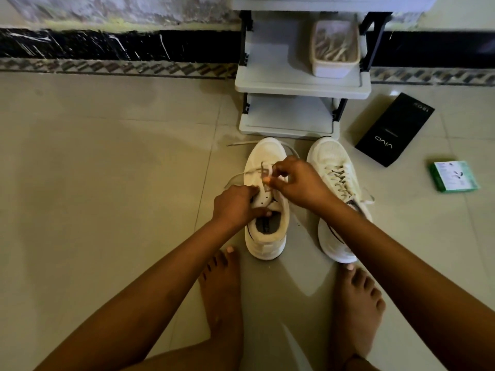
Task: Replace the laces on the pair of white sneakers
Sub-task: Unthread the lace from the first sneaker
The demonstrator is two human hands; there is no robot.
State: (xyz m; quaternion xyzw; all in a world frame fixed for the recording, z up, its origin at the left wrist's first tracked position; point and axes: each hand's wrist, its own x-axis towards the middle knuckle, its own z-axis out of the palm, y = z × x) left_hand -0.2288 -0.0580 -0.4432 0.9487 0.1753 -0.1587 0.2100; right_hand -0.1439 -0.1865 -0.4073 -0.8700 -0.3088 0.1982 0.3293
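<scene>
A: Two white sneakers on the tiled floor, side by side, toes toward a grey shelf unit.

B: And the left sneaker?

A: Mostly unlaced. Only a few crossings of lace near the toe, loose ends trailing to the left on the floor. Eyelets nearer the opening bare.

B: Left hand?

A: Gripping the sneaker at the opening, thumb curled inside over the collar, fingers on the outer side by the eyelets.

B: Right hand?

A: Above the middle of the same sneaker, fingertips pressed together, pinching the lace at the eyelets. Exact strand hard to tell, partly hidden by the fingers.

B: The right sneaker?

A: Just beside the first, not touched. Fully laced, its lace crossing up the front, one end lying out to the right.

B: Something else around?

A: Bare feet just behind the heels of the sneakers. On the shelf unit, a pale box with what looks like laces inside, not sure. On the floor at the right, a black carton, and further right a small green box, well apart from the sneakers.
</scene>
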